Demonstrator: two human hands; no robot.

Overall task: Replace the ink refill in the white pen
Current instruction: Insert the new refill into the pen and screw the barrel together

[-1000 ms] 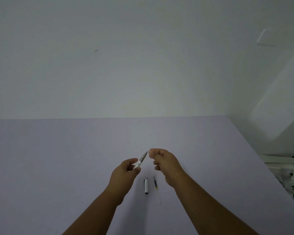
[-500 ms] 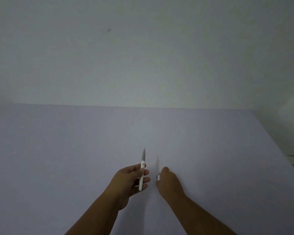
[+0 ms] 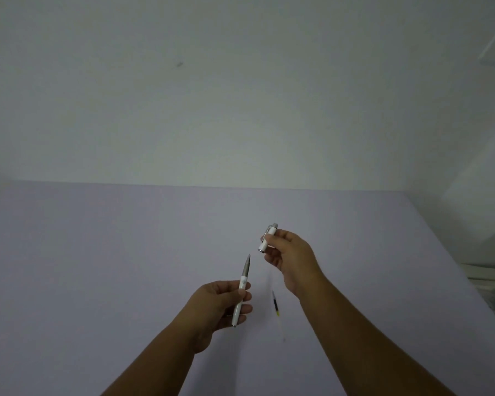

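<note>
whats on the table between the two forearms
In the head view, one thin ink refill lies on the lilac table between them, below the right hand and beside the left hand.

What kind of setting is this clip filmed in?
Probably a plain indoor room: a bare lilac tabletop set against a blank white wall, with some white plastic item just off its right edge.

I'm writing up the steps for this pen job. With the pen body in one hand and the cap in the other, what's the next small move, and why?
Probably bring the white cap with metal clip in the right hand down over the grey tip of the white pen body in the left hand. The body looks reassembled, and a thin refill lies on the lilac table.
</note>
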